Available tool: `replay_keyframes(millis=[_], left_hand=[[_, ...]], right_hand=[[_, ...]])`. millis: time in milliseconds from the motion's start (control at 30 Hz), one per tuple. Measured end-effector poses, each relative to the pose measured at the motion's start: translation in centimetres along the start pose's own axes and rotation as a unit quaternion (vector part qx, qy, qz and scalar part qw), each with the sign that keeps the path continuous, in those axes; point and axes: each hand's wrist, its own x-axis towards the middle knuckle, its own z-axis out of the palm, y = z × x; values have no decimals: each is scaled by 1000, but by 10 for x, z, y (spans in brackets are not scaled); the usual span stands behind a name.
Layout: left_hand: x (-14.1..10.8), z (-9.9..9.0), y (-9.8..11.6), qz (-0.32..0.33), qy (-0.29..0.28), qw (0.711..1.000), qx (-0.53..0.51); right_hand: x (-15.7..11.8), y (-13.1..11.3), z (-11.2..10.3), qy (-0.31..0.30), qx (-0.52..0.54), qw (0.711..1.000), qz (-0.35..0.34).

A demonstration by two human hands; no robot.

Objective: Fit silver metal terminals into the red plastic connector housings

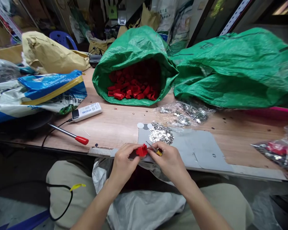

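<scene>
My left hand (124, 159) pinches a small red plastic part (141, 150) at the table's front edge. Close on its right, my right hand (166, 158) grips a small screwdriver (158, 152) with a yellow handle, its thin shaft pointing up and left beside the red part. Just beyond both hands, a pile of small shiny metal pieces (160, 133) lies on a grey sheet (199, 147). Whether my right fingertips also hold a metal piece is too small to tell.
A green sack (139, 41) of red parts lies open at the back, another green sack (237, 67) to its right. Bagged metal pieces (184, 113) lie nearer. On the left are a white device (87, 111) and a red-handled tool (81, 140). A sack covers my lap.
</scene>
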Motion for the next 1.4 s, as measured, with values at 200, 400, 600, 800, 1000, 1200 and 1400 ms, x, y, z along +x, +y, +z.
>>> replay_keyframes(millis=[200, 400, 600, 800, 1000, 1200, 1400], left_hand=[[-3, 0, -1, 30, 1, 1000, 3], [-3, 1, -3, 42, 6, 999, 9], [-4, 0, -5, 71, 16, 997, 17], [-8, 1, -7, 98, 48, 994, 18], [-13, 1, 6, 114, 105, 988, -1], [-7, -7, 27, 142, 71, 987, 15], [-13, -7, 33, 214, 31, 976, 11]], right_hand=[[-1, -2, -1, -15, -72, 996, -43], [2, -4, -9, -74, -37, 995, -50], [5, 5, 6, -20, 125, 990, 64], [12, 5, 3, -89, 228, 957, 155], [13, -5, -20, -245, 381, 859, 238], [-4, 2, -29, -206, 395, 871, 207], [-19, -7, -28, -165, 413, 871, 209]])
